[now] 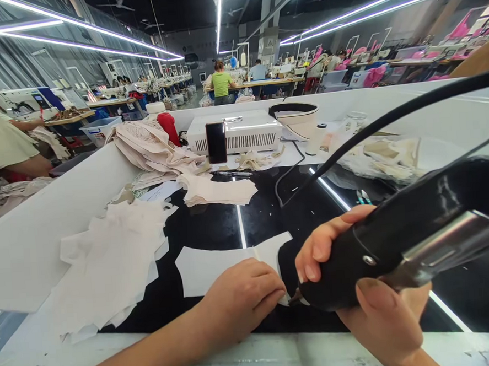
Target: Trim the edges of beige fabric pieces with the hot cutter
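Note:
My right hand (385, 318) is wrapped around a thick black corded hand tool (432, 210) with a metal lever along its side. The tool leans down to the left, its narrow tip near the right end of a white fabric piece (216, 265). That piece lies flat on a glossy black board (205, 224). My left hand (243, 293) is closed, thumb and forefinger pinching the fabric edge right beside the tip. The fingertips partly hide where tip and fabric meet.
Pale fabric pieces (108, 263) are heaped at left, with a small cut stack (218, 190) beyond. Farther back stand a phone (216, 143), a vented white box (245, 128) and a round container (296, 119). A black cable (389, 119) arches across the right. People sit at sewing tables behind.

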Demonstrator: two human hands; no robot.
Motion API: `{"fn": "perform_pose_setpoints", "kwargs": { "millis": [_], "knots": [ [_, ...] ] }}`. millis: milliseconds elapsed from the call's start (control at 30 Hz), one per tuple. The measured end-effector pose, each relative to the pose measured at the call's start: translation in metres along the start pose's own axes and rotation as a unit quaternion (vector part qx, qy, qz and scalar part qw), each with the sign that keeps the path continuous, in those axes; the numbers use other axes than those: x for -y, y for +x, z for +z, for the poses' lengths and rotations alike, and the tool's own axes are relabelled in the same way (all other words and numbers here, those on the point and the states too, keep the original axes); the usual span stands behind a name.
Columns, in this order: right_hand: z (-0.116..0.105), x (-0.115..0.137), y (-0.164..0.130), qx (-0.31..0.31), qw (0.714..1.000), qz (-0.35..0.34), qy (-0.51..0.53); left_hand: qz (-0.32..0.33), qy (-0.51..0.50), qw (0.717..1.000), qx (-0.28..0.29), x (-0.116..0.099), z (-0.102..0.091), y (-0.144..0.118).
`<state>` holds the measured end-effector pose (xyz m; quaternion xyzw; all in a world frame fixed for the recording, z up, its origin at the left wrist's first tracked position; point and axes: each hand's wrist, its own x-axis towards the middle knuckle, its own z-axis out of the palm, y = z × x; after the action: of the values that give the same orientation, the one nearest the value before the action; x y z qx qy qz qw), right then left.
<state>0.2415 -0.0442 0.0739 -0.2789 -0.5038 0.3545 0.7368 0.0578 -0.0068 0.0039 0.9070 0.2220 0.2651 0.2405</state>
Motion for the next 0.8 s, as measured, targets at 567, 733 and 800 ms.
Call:
{"fn": "perform_pose_setpoints", "kwargs": {
  "millis": [567, 733, 800],
  "knots": [
    [-0.001, -0.002, -0.002, -0.017, 1.0, -0.005, 0.002, 0.074, 0.051, 0.994, 0.055, 0.01, -0.004, -0.003],
    [0.001, -0.001, -0.001, -0.017, 1.0, -0.005, -0.012, 0.104, 0.101, 0.987, 0.069, 0.01, -0.008, -0.008],
    [0.001, -0.001, 0.0, -0.02, 1.0, -0.006, -0.01, 0.113, 0.115, 0.985, 0.069, 0.01, -0.011, -0.009]
  ]
}}
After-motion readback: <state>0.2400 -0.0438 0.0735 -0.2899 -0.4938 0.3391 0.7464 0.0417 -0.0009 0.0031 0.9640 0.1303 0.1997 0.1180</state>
